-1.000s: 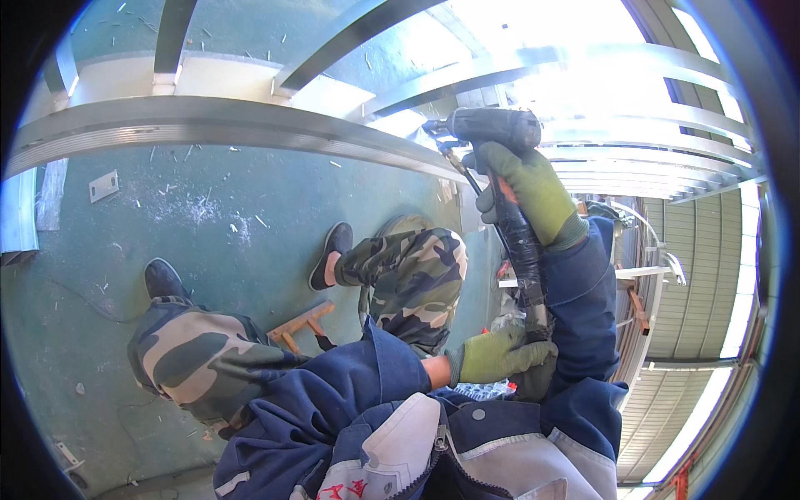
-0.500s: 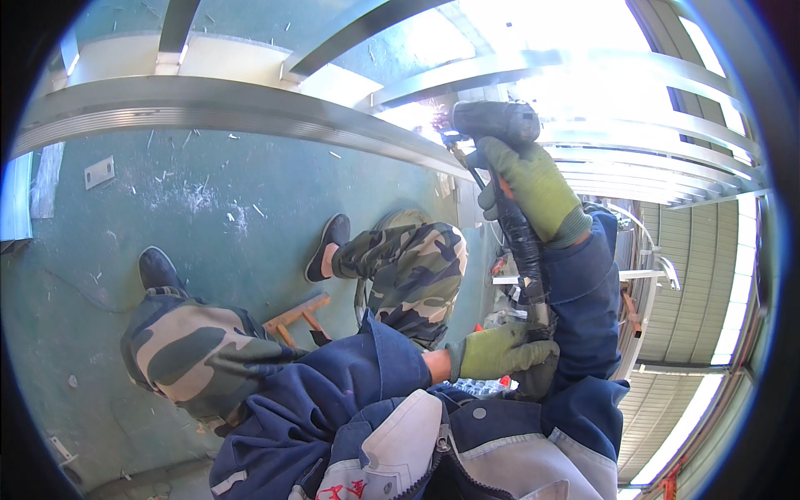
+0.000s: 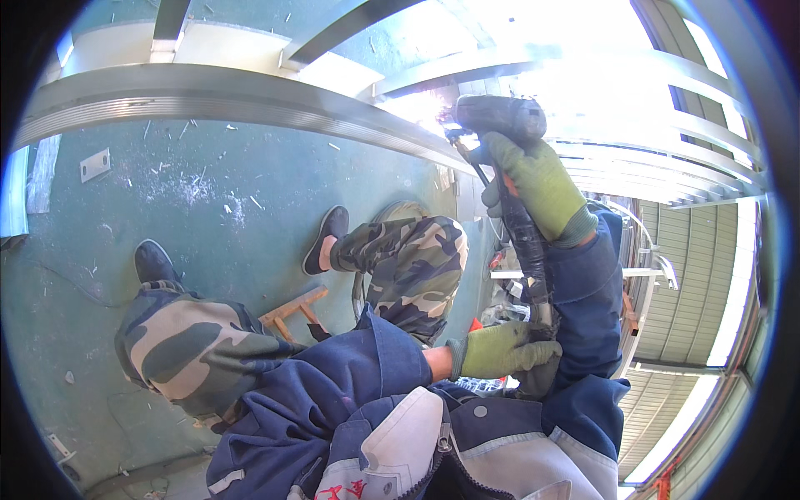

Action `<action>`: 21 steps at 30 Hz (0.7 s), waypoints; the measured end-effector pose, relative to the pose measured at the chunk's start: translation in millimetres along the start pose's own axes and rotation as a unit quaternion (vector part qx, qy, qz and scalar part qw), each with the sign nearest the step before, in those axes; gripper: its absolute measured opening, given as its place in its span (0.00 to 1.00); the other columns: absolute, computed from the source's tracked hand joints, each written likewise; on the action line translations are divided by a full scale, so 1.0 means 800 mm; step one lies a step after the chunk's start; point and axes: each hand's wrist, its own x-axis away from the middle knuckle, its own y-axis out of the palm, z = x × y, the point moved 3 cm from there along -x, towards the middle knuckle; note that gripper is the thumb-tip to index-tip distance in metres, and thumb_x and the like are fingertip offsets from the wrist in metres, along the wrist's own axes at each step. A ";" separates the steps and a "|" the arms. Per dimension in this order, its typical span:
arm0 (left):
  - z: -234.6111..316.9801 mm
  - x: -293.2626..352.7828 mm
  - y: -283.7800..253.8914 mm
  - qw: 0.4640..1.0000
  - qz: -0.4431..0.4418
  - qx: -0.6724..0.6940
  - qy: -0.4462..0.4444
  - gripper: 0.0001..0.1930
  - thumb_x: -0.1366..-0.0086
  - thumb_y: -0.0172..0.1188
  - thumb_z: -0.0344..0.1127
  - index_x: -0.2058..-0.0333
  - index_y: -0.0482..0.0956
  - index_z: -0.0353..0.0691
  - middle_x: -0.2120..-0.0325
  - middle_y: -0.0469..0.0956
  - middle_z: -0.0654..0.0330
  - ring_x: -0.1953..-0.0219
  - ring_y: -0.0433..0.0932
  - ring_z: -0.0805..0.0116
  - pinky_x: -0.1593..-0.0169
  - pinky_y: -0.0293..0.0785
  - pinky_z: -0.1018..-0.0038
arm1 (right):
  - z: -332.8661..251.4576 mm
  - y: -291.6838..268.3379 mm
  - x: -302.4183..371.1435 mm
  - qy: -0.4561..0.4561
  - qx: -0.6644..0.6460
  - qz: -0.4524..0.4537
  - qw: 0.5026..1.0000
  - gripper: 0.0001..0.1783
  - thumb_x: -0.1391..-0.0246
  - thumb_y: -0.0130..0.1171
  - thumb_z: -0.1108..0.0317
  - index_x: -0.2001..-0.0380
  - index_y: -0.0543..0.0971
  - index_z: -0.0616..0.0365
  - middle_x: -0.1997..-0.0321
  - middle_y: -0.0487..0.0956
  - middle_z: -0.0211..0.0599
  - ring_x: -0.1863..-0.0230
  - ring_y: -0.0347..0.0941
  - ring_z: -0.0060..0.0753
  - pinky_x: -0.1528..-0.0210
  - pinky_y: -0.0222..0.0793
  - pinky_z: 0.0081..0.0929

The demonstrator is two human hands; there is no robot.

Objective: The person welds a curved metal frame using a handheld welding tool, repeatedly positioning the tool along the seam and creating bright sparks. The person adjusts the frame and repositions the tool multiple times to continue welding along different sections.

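Note:
My right hand [image 3: 546, 187] in a yellow-green glove is closed round the handle of a black welding torch [image 3: 502, 117]. A thick dark cylinder sits at its head. At the torch's tip a bright glare with smoke meets the metal frame [image 3: 275, 104]. From the handle a black-taped cable [image 3: 527, 246] runs down toward my body. My left hand [image 3: 504, 350], gloved likewise, is closed round the lower end of that cable, against my right sleeve. The glare washes out the spot at the tip.
Metal bars [image 3: 700, 129] rise on the right. A small wooden stool [image 3: 292, 312] stands between my legs, with a coiled hose [image 3: 400, 210] near my foot. A flat metal plate [image 3: 95, 166] and shavings lie on the green floor [image 3: 208, 242].
The torch and my right hand have shifted slightly to the right. My left hand stays nearly in place. The glare continues at the tip.

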 end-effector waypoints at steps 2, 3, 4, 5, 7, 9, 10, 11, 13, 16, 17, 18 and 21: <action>0.002 0.000 -0.005 0.999 0.013 -0.029 0.010 0.26 0.26 0.63 0.31 0.30 0.77 0.41 0.44 0.82 0.43 0.47 0.86 0.44 0.45 0.86 0.55 | -0.005 0.005 0.004 -0.010 -0.012 0.008 1.000 0.31 0.23 0.61 0.47 0.32 0.78 0.61 0.50 0.87 0.40 0.69 0.82 0.28 0.71 0.81 0.28; 0.003 0.000 -0.005 1.000 0.000 -0.009 -0.001 0.26 0.25 0.62 0.31 0.30 0.76 0.41 0.44 0.82 0.43 0.47 0.86 0.44 0.45 0.86 0.55 | -0.004 0.005 0.005 -0.010 -0.014 0.011 1.000 0.31 0.23 0.61 0.47 0.32 0.78 0.61 0.50 0.87 0.40 0.69 0.82 0.28 0.71 0.81 0.28; 0.003 0.001 -0.006 1.000 -0.014 0.011 -0.013 0.26 0.25 0.62 0.31 0.30 0.76 0.41 0.44 0.82 0.43 0.47 0.86 0.44 0.45 0.86 0.56 | -0.003 0.005 0.005 -0.010 -0.017 0.014 1.000 0.31 0.23 0.61 0.47 0.32 0.78 0.61 0.50 0.87 0.40 0.69 0.82 0.28 0.71 0.82 0.28; 0.003 0.000 -0.006 0.999 -0.028 0.031 -0.024 0.25 0.24 0.62 0.31 0.30 0.76 0.42 0.44 0.81 0.43 0.47 0.86 0.45 0.45 0.86 0.56 | -0.003 0.006 0.007 -0.002 -0.019 0.015 1.000 0.29 0.23 0.60 0.49 0.32 0.78 0.59 0.49 0.86 0.39 0.69 0.81 0.27 0.70 0.80 0.28; 0.006 -0.002 -0.009 1.000 -0.004 0.028 -0.003 0.25 0.24 0.62 0.31 0.30 0.75 0.42 0.43 0.81 0.43 0.47 0.86 0.45 0.45 0.86 0.56 | -0.007 0.010 0.010 0.012 -0.023 0.018 1.000 0.25 0.22 0.57 0.52 0.33 0.79 0.55 0.49 0.84 0.36 0.71 0.78 0.25 0.69 0.78 0.28; 0.008 -0.003 -0.010 0.999 0.009 0.038 0.006 0.25 0.24 0.62 0.31 0.29 0.75 0.42 0.43 0.80 0.43 0.46 0.85 0.45 0.46 0.86 0.56 | -0.009 0.010 0.013 0.003 -0.011 0.020 1.000 0.28 0.23 0.60 0.49 0.33 0.79 0.57 0.52 0.84 0.36 0.69 0.80 0.25 0.69 0.79 0.28; 0.008 -0.003 -0.009 0.999 0.009 0.050 0.004 0.26 0.24 0.62 0.30 0.29 0.75 0.42 0.43 0.80 0.43 0.46 0.85 0.45 0.46 0.86 0.56 | -0.011 0.009 0.014 -0.002 -0.005 0.021 1.000 0.29 0.24 0.61 0.47 0.33 0.79 0.58 0.54 0.85 0.36 0.69 0.81 0.26 0.70 0.80 0.28; 0.009 -0.004 -0.008 0.999 0.016 0.043 0.009 0.26 0.24 0.63 0.30 0.29 0.75 0.42 0.42 0.79 0.43 0.46 0.85 0.45 0.46 0.86 0.56 | -0.011 0.009 0.014 0.005 -0.007 0.019 1.000 0.29 0.24 0.61 0.47 0.33 0.79 0.58 0.55 0.84 0.35 0.69 0.80 0.25 0.70 0.79 0.28; 0.008 -0.003 -0.002 0.999 0.038 0.010 0.024 0.26 0.24 0.63 0.30 0.29 0.75 0.43 0.42 0.79 0.44 0.46 0.85 0.45 0.46 0.87 0.56 | -0.009 0.008 0.014 0.019 -0.010 0.016 1.000 0.29 0.24 0.62 0.47 0.34 0.79 0.57 0.56 0.83 0.33 0.69 0.80 0.25 0.70 0.79 0.27; 0.007 -0.001 0.001 0.998 0.048 -0.005 0.035 0.26 0.25 0.64 0.30 0.29 0.75 0.42 0.41 0.79 0.45 0.46 0.85 0.45 0.47 0.87 0.55 | -0.010 0.010 0.016 0.015 -0.014 0.015 1.000 0.29 0.25 0.62 0.47 0.33 0.79 0.56 0.58 0.82 0.32 0.69 0.80 0.24 0.70 0.79 0.27; 0.006 -0.001 0.002 0.999 0.040 0.003 0.030 0.26 0.25 0.64 0.30 0.30 0.75 0.42 0.42 0.79 0.45 0.46 0.85 0.46 0.47 0.87 0.56 | -0.006 0.008 0.015 0.007 0.001 0.009 1.000 0.28 0.25 0.60 0.49 0.31 0.79 0.53 0.51 0.83 0.37 0.69 0.79 0.26 0.67 0.80 0.28; 0.006 0.000 0.004 0.999 0.032 0.012 0.026 0.26 0.25 0.64 0.30 0.30 0.75 0.42 0.42 0.79 0.45 0.46 0.85 0.46 0.47 0.87 0.56 | -0.006 0.008 0.015 0.008 -0.001 0.009 1.000 0.28 0.26 0.60 0.50 0.31 0.79 0.53 0.51 0.83 0.36 0.69 0.79 0.26 0.67 0.80 0.28; 0.005 -0.001 0.010 0.999 0.013 0.025 0.018 0.24 0.23 0.63 0.31 0.30 0.76 0.40 0.42 0.80 0.45 0.47 0.86 0.47 0.48 0.87 0.58 | -0.006 0.007 0.017 0.007 0.000 0.008 1.000 0.26 0.27 0.61 0.53 0.34 0.81 0.55 0.52 0.83 0.36 0.69 0.79 0.26 0.68 0.81 0.29</action>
